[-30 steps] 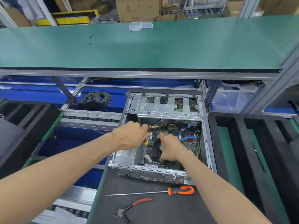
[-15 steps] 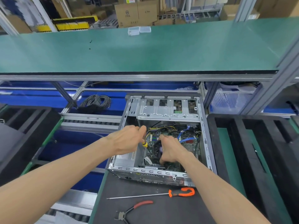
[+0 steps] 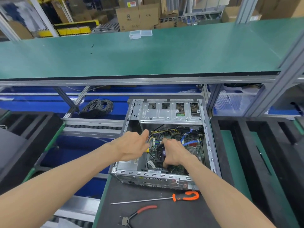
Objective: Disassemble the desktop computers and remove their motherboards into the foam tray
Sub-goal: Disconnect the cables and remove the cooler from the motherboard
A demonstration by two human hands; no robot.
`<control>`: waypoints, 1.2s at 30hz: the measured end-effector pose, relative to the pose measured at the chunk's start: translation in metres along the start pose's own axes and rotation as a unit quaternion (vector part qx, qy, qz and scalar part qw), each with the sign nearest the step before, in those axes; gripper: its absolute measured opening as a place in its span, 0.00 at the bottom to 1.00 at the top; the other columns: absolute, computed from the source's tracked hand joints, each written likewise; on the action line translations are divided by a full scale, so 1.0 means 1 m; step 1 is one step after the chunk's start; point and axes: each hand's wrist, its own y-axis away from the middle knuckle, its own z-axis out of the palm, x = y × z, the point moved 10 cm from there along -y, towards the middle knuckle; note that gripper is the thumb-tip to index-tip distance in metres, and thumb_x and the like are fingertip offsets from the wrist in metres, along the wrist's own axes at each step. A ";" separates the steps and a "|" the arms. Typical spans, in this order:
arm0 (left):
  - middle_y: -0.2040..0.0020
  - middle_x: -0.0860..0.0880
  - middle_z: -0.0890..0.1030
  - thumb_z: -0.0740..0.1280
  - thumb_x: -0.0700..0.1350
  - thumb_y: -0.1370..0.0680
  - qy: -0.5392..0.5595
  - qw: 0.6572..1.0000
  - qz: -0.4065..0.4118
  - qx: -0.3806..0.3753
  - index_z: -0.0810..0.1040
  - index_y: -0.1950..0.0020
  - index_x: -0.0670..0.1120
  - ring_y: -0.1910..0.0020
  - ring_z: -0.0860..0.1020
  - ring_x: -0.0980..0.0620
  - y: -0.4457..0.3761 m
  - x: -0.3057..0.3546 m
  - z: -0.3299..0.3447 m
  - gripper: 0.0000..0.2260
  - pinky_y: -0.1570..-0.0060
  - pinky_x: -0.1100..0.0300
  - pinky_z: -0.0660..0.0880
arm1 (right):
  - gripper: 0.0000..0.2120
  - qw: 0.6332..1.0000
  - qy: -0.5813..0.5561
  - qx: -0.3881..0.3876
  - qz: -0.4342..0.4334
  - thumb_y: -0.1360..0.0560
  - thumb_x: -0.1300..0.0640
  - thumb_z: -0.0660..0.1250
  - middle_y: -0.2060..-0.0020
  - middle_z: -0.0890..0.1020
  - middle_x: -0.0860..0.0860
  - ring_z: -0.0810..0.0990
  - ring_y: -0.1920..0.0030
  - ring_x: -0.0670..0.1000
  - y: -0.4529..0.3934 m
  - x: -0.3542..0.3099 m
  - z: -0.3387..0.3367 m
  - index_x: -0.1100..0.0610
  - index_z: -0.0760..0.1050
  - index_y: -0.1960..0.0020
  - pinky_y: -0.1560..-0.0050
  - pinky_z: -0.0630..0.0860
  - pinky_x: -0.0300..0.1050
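A: What lies nearest on the bench [image 3: 164, 216]?
B: Red-handled pliers [image 3: 138, 214], then an orange screwdriver [image 3: 185, 196].
A: And the hands?
B: Both are inside the open computer case [image 3: 212, 142]. The left hand [image 3: 131, 146] grips a yellow-tipped tool [image 3: 147, 150]; the right hand [image 3: 174, 152] curls over the fan [image 3: 160, 153] on the motherboard [image 3: 192, 148]. A black foam tray [image 3: 256, 162] sits right.

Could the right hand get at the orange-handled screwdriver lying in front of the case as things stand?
Probably yes: the screwdriver lies in the open on the mat, but the right hand is inside the case over the fan.

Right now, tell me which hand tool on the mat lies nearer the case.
The orange-handled screwdriver; the red-handled pliers lie further from the computer case.
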 end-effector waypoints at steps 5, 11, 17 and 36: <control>0.50 0.49 0.72 0.56 0.41 0.17 0.028 0.996 0.060 0.055 0.69 0.47 0.46 0.56 0.67 0.51 0.002 -0.002 -0.006 0.04 0.54 0.61 0.63 | 0.42 1.000 -0.002 0.000 0.000 0.45 0.47 0.84 0.56 0.74 0.51 0.75 0.53 0.57 -0.001 0.001 0.000 0.59 0.69 0.38 0.58 0.71 0.48; 0.70 0.51 0.67 0.49 0.52 0.14 -0.053 0.996 0.015 0.070 0.67 0.55 0.47 0.75 0.64 0.48 -0.010 0.005 -0.012 0.15 0.68 0.54 0.57 | 0.45 1.000 -0.015 0.003 0.004 0.46 0.47 0.84 0.52 0.78 0.52 0.77 0.49 0.58 -0.002 0.005 0.001 0.59 0.69 0.35 0.54 0.74 0.49; 0.61 0.48 0.76 0.60 0.44 0.19 0.097 0.995 0.031 0.008 0.63 0.45 0.48 0.64 0.75 0.46 -0.019 0.009 -0.011 0.06 0.60 0.50 0.72 | 0.47 0.999 -0.041 0.002 0.015 0.46 0.46 0.84 0.51 0.78 0.52 0.76 0.45 0.58 -0.004 0.009 0.003 0.58 0.69 0.33 0.51 0.76 0.50; 0.72 0.47 0.72 0.60 0.62 0.19 0.097 0.983 -0.136 0.075 0.69 0.68 0.46 0.71 0.69 0.49 -0.033 -0.068 -0.039 0.25 0.69 0.55 0.66 | 0.48 0.998 -0.052 -0.005 0.018 0.46 0.48 0.85 0.40 0.76 0.54 0.76 0.42 0.58 -0.004 0.013 0.008 0.57 0.67 0.32 0.47 0.78 0.52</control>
